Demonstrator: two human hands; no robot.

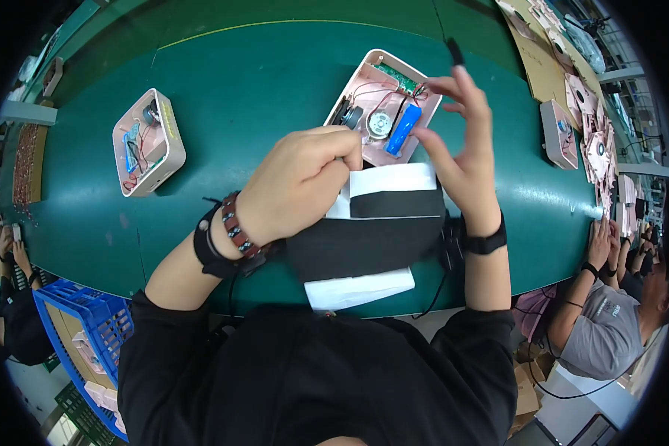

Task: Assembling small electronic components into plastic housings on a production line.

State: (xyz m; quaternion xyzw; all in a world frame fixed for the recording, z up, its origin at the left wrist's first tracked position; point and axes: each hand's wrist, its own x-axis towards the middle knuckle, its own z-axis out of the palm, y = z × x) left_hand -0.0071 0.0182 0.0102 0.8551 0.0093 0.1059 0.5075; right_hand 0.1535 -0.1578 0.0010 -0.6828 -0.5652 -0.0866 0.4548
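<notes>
A pale pink, open casing (331, 111) lies before me, holding a blue cylindrical battery (404, 129), a round silver speaker (380, 125), a green circuit board (396, 76) and thin wires. My left hand (297, 175) is closed at the casing's near edge, over the left end of a black sheet (368, 241) with white backing strips (394, 178). Its fingertips are hidden, so what they grip cannot be made out. My right hand (464, 145) is open over the casing's right side, thumb near the battery. A small black strip (455, 52) sits at its raised index fingertip.
Another pink casing (150, 141) with parts inside stands to the left on the green table (238, 82). A third casing (559, 135) is at the right, beside cardboard with pink pieces (595, 141). A blue crate (89, 312) stands lower left. Co-workers sit at both sides.
</notes>
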